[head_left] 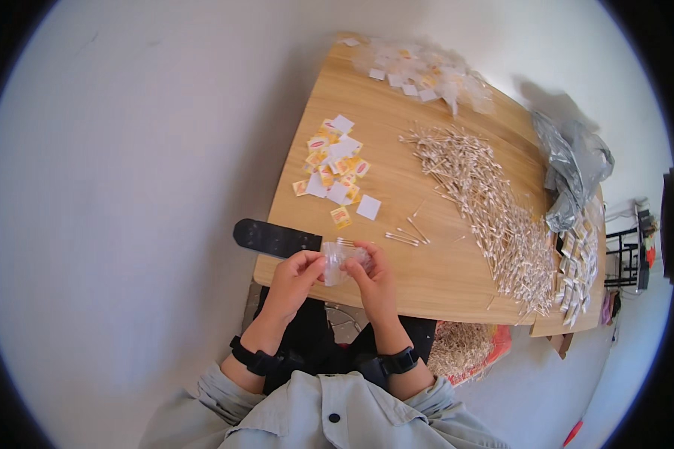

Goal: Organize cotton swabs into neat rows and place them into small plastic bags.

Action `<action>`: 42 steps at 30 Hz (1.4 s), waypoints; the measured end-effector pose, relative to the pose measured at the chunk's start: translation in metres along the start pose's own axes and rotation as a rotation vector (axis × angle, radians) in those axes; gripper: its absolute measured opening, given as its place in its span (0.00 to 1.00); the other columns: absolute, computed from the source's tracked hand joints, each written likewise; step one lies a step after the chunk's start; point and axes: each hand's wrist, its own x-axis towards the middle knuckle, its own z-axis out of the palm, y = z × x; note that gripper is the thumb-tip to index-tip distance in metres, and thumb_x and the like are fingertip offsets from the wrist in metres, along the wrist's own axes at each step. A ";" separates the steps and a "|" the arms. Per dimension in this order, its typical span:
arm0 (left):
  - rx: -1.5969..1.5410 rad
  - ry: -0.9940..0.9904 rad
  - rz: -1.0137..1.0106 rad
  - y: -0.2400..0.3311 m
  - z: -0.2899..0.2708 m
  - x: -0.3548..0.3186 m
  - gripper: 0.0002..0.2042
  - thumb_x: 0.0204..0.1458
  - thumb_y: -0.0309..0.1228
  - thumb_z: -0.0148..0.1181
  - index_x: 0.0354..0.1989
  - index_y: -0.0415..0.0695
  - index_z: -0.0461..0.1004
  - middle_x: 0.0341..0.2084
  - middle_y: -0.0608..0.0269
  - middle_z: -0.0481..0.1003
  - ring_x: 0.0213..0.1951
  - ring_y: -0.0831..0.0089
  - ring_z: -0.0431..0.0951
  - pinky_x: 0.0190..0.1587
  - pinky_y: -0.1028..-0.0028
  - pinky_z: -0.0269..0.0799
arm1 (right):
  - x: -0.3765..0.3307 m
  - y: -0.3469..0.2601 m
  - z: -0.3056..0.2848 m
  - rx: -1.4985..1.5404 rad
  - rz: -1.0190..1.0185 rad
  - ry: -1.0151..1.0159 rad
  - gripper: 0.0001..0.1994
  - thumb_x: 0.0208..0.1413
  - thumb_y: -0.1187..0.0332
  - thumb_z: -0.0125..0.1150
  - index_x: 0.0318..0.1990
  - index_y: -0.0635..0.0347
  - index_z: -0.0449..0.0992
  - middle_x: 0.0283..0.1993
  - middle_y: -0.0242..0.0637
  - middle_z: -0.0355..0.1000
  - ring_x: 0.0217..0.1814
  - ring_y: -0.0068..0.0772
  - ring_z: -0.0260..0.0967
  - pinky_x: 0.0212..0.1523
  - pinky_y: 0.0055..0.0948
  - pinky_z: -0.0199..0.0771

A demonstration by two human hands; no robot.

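Observation:
Over the table's near edge, my left hand pinches one side of a small clear plastic bag. On its other side my right hand has thumb and fingers closed on the crumpled film. A few cotton swab tips show just past the bag; whether they are inside it or on the tabletop I cannot tell. To the left lies a black flat strip with a rounded end, sticking out past the table's edge. Several loose cotton swabs lie right of my hands.
Beyond my hands, small yellow and white cards lie scattered. A long heap of cotton swabs covers the right side. Clear bags with cards lie at the far end. A grey plastic bag and filled packets sit at the right edge.

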 end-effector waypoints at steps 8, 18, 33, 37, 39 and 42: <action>0.204 0.138 0.102 -0.008 -0.021 -0.017 0.06 0.58 0.27 0.61 0.42 0.42 0.73 0.28 0.71 0.74 0.30 0.83 0.71 0.34 0.81 0.67 | -0.011 0.003 0.027 -0.713 -0.546 0.231 0.21 0.57 0.73 0.65 0.58 0.61 0.69 0.42 0.38 0.73 0.38 0.25 0.71 0.40 0.25 0.71; 0.639 0.314 0.555 -0.002 -0.022 -0.045 0.17 0.49 0.19 0.64 0.48 0.40 0.70 0.28 0.65 0.71 0.26 0.80 0.71 0.28 0.79 0.68 | -0.031 0.002 0.063 0.129 0.101 -0.216 0.10 0.63 0.68 0.60 0.46 0.65 0.76 0.38 0.34 0.76 0.39 0.20 0.71 0.41 0.23 0.73; 1.112 0.089 0.578 0.008 -0.066 -0.087 0.38 0.34 0.33 0.77 0.58 0.44 0.68 0.50 0.54 0.70 0.56 0.54 0.69 0.62 0.58 0.59 | -0.038 0.020 0.066 -0.137 0.142 -0.454 0.09 0.62 0.74 0.56 0.47 0.66 0.76 0.35 0.32 0.76 0.36 0.19 0.73 0.37 0.21 0.74; 1.031 0.006 0.543 -0.008 -0.079 -0.077 0.37 0.35 0.33 0.77 0.58 0.44 0.68 0.51 0.53 0.71 0.55 0.53 0.71 0.59 0.59 0.63 | -0.042 0.022 0.070 -0.265 0.106 -0.424 0.09 0.60 0.75 0.58 0.46 0.66 0.76 0.35 0.37 0.77 0.34 0.23 0.76 0.35 0.24 0.76; 0.932 -0.041 0.428 -0.009 -0.081 -0.075 0.36 0.35 0.34 0.77 0.58 0.43 0.68 0.51 0.52 0.72 0.54 0.51 0.72 0.58 0.61 0.66 | -0.042 0.026 0.070 -0.267 0.082 -0.398 0.09 0.58 0.75 0.59 0.46 0.66 0.76 0.34 0.41 0.77 0.34 0.27 0.77 0.35 0.27 0.77; 0.904 -0.009 0.405 -0.009 -0.076 -0.076 0.34 0.38 0.35 0.75 0.56 0.44 0.68 0.50 0.54 0.72 0.53 0.53 0.72 0.57 0.60 0.66 | -0.041 0.028 0.071 -0.281 0.064 -0.377 0.09 0.58 0.74 0.60 0.45 0.66 0.76 0.33 0.42 0.77 0.33 0.29 0.77 0.36 0.27 0.78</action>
